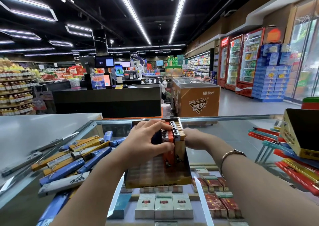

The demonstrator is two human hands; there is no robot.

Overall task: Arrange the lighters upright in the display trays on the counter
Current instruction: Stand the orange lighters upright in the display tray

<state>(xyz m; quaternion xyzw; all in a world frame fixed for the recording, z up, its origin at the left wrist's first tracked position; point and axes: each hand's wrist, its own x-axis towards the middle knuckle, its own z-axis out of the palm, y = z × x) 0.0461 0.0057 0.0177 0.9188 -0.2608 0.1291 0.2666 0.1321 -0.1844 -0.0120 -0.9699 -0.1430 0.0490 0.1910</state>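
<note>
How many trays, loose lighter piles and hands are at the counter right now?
Trays: 2, centre tray and right tray
Loose lighter piles: 2, left pile and right pile
Hands: 2, left hand gripping upright lighters, right hand behind the centre tray
Total: 6

A single wide-angle head-worn view looks forward and down, close above a glass counter (233, 136). Both forearms reach in from the bottom edge. Beyond the counter's far edge, supermarket aisles and ceiling lights stretch away.
</note>
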